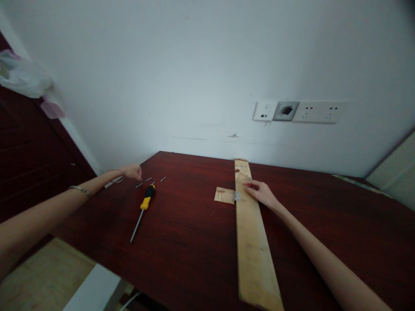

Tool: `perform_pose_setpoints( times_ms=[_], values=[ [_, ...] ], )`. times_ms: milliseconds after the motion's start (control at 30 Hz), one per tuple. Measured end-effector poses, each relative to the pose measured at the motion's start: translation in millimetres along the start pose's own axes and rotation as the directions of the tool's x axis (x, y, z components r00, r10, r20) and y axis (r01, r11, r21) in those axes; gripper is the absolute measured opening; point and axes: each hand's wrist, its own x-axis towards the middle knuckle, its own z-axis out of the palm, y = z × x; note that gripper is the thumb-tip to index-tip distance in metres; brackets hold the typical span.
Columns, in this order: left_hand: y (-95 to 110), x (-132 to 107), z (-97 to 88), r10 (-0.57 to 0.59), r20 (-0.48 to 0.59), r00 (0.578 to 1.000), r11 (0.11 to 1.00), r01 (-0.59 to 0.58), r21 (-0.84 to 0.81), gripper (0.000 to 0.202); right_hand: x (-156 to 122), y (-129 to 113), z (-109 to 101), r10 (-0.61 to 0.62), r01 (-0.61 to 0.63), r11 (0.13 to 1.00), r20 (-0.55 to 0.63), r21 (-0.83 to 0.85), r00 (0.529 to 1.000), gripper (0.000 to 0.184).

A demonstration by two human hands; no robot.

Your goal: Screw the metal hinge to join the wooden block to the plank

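Observation:
A long pale wooden plank [253,242] lies on the dark red table [194,233], running away from me. A small metal hinge [237,196] joins it to a small wooden piece [224,195] on its left. My right hand [261,192] rests flat on the plank beside the hinge, fingers stretched out. My left hand [131,171] reaches to the table's far left corner, fingers drawn together over several small screws [148,179]; whether it grips one I cannot make out. A yellow-and-black screwdriver [144,208] lies just right of that hand.
A white wall with sockets [319,112] and a switch plate [264,111] stands behind the table. A dark wooden door [29,160] is at the left with a plastic bag [22,77] hanging on it. Pale floor shows below the table's left edge.

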Motion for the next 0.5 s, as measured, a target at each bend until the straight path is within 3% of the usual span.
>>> perform_pose_setpoints(
  times_ms=[167, 400, 500],
  values=[
    [-2.8, -5.0, 11.0, -0.046, 0.174, 0.984, 0.993, 0.063, -0.095, 0.025, -0.8, -1.4, 0.0, 0.004, -0.004, 1.0, -0.002, 0.0, 1.0, 0.028],
    [-2.7, -2.4, 23.5, -0.09, 0.098, 0.991, 0.988, 0.101, -0.12, 0.01, -1.6, -2.1, -0.1, 0.01, -0.01, 1.0, -0.02, 0.0, 1.0, 0.027],
    [-2.5, -3.0, 26.2, -0.109, 0.05, 0.993, 0.983, 0.116, -0.145, 0.018, -1.4, -1.4, 0.7, 0.007, -0.007, 1.0, -0.028, 0.007, 1.0, 0.026]
  ],
)
